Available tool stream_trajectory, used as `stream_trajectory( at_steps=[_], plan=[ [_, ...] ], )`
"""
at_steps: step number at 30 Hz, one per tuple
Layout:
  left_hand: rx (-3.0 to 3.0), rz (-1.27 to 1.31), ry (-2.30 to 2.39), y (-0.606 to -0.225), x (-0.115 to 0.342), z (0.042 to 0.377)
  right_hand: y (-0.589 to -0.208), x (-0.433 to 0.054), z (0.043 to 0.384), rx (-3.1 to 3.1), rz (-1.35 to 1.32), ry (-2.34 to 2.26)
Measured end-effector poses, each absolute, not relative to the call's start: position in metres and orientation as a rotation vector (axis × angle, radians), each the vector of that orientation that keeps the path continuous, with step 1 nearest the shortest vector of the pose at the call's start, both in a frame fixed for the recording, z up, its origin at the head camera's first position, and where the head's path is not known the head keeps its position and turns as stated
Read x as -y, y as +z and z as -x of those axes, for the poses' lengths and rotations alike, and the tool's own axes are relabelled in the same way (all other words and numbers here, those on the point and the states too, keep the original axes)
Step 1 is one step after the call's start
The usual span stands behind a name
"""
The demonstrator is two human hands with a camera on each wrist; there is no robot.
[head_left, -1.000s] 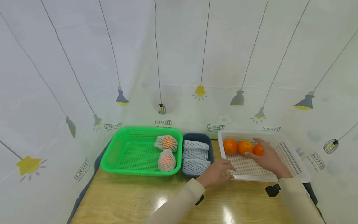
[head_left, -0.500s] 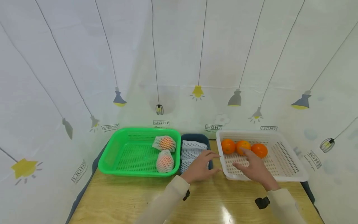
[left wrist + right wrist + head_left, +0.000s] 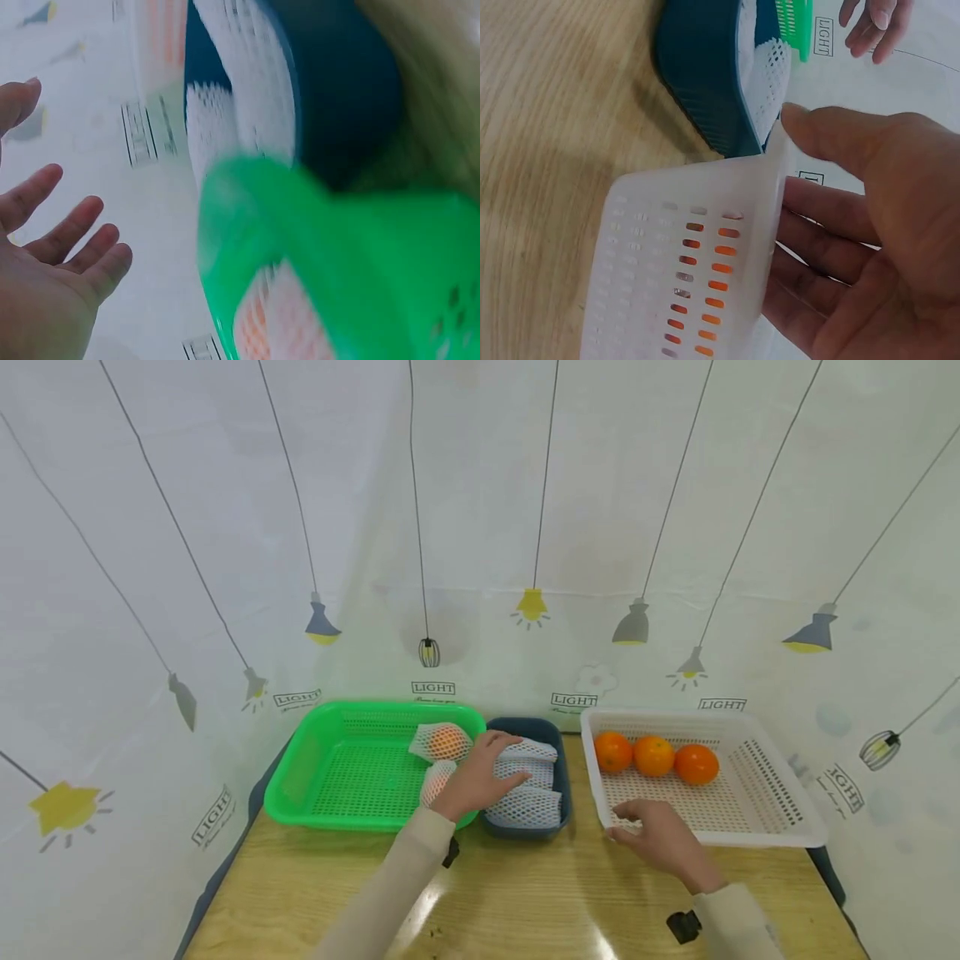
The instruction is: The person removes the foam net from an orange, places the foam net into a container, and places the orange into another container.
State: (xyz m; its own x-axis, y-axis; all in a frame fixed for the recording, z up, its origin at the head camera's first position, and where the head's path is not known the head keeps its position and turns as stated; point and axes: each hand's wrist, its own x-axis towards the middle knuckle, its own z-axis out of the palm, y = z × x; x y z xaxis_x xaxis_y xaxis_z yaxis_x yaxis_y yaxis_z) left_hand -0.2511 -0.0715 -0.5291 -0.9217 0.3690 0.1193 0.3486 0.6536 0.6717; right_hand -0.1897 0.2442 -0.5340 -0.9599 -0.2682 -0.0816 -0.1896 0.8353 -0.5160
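In the head view my left hand [image 3: 476, 778] is over the right rim of the green basket [image 3: 296, 814], fingers spread toward the foam net sleeves [image 3: 525, 808] in the dark blue basket [image 3: 566, 818]. It holds nothing; the left wrist view shows an open palm. My right hand [image 3: 663, 839], fingers loosely bent, is at the front left corner of the white basket [image 3: 780, 837]. Its thumb overlaps the rim in the right wrist view, with the other fingers partly hidden behind it. Several oranges [image 3: 653, 756] sit in a row in the white basket.
Two orange fruits in white foam nets [image 3: 444, 742] lie at the right end of the green basket, one partly covered by my left hand. All the baskets stand on a wooden table [image 3: 555, 902] before a white curtain [image 3: 480, 527] printed with lamps.
My right hand has let go of the rightmost orange and drawn back to the basket's front corner. My left hand has moved left from the white basket's rim to above the blue basket.
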Motion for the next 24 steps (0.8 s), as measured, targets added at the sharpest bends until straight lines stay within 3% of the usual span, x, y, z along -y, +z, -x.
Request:
stream_trajectory(
  at_steps=[14, 24],
  plan=[
    [-2.798, -0.59, 0.757, -0.527, 0.145, 0.283, -0.536, -0.238, 0.187, -2.855, 0.283, -0.729],
    [-2.54, -0.632, 0.437, -0.521, 0.159, 0.285, -0.538, -0.239, 0.186, -2.877, 0.28, -0.734]
  ],
)
